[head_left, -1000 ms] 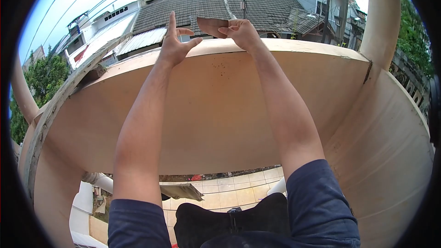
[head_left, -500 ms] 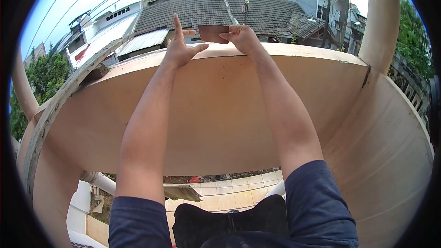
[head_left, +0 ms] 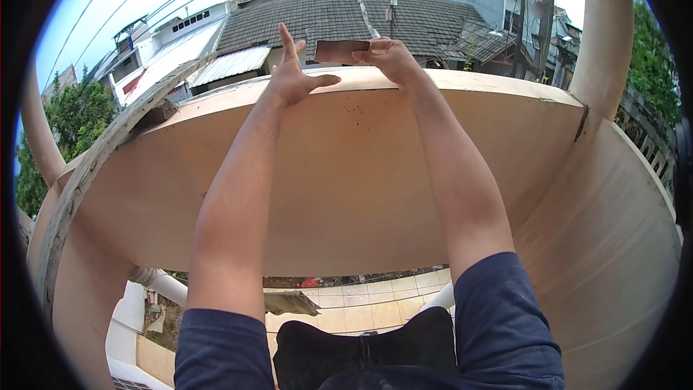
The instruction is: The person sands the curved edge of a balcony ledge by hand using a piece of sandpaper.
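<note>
My right hand [head_left: 390,59] pinches the right end of a flat, brown rectangular piece [head_left: 336,52] between thumb and fingers. The piece is held up near the top edge of the beige wall [head_left: 346,188], with tiled roofs behind it. To its left is my left hand [head_left: 294,81], empty, with its index finger pointing up and its thumb stretched out to the right below the piece. That thumb does not visibly touch the piece. Small dark specks [head_left: 356,112] mark the wall below my hands.
Round columns [head_left: 600,29] rise at both sides. A curved, weathered rail [head_left: 90,166] runs along the left. Beyond the wall are tiled roofs [head_left: 289,18], utility poles and trees. Below lie a tiled floor [head_left: 372,310] and a brownish cloth [head_left: 292,302].
Both hands have shifted slightly right in the view, along with the background. The brown piece looks flatter and a little wider. My left thumb is lower relative to the piece.
</note>
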Demonstrator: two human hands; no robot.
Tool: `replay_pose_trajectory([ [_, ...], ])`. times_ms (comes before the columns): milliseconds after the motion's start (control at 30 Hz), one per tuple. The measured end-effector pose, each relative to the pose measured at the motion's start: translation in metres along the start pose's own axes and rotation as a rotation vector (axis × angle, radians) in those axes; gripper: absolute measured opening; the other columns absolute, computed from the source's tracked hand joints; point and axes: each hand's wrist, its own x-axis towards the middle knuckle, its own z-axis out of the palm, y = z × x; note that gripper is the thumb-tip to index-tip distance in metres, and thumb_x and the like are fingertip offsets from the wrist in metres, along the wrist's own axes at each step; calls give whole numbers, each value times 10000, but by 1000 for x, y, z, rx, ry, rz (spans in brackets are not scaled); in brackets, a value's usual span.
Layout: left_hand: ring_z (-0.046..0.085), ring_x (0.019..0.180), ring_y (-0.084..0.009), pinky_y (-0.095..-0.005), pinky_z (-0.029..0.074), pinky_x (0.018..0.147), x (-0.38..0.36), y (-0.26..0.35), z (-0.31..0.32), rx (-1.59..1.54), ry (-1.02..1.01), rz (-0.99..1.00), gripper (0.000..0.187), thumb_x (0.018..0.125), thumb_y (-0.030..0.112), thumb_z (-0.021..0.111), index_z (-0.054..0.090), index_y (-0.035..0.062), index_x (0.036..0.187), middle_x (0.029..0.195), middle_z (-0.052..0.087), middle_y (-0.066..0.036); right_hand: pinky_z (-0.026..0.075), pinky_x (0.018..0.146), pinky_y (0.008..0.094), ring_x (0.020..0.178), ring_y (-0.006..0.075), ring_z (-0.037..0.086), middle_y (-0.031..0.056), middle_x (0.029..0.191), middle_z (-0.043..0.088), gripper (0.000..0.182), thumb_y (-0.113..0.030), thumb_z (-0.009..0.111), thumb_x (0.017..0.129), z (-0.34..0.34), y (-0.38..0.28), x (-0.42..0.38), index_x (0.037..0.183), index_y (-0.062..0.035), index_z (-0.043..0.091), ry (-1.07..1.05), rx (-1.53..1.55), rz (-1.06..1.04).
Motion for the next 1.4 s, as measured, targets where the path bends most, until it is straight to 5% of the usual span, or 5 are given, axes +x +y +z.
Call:
replay_pose_trajectory([
  [200,730,870,-116,-504,355,1233,-3,-5,3,-42,127,114,1335,824,360,922,-30,44,1704,839,719,9,478,938,393,958,164,654,52,947,746,349,-399,920,852,-5,-5,-3,966,-86,816,8,82,53],
  [733,630,1348,-293,-522,110,1332,-4,5,-16,-462,-103,-15,1451,816,262,935,-231,6,1641,947,776,-54,513,995,382,1098,228,735,141,1060,808,364,-304,834,930,2,-4,-2,1150,-23,764,-151,15,-27],
  [1067,715,791,-92,-522,68,1336,5,-12,-11,-563,-58,61,1437,818,182,924,-255,-72,1598,842,743,-16,536,906,388,906,168,693,59,952,773,410,-423,805,958,10,-16,-12,1119,-46,806,-84,-297,-13],
  [1133,739,942,-157,-506,321,1264,3,-10,-14,-486,-97,23,1424,805,243,930,-185,-38,1647,912,749,-39,537,913,392,917,171,696,53,954,772,410,-416,835,929,10,-12,-9,1123,-56,809,-78,-301,-35],
  [1400,363,1562,-401,-513,85,1317,5,-5,-18,-295,-67,-162,1471,899,328,828,-479,29,1504,1699,333,-251,568,917,411,1005,211,749,108,1065,809,409,-366,868,893,9,-15,-11,1180,-82,801,-78,-367,17],
])
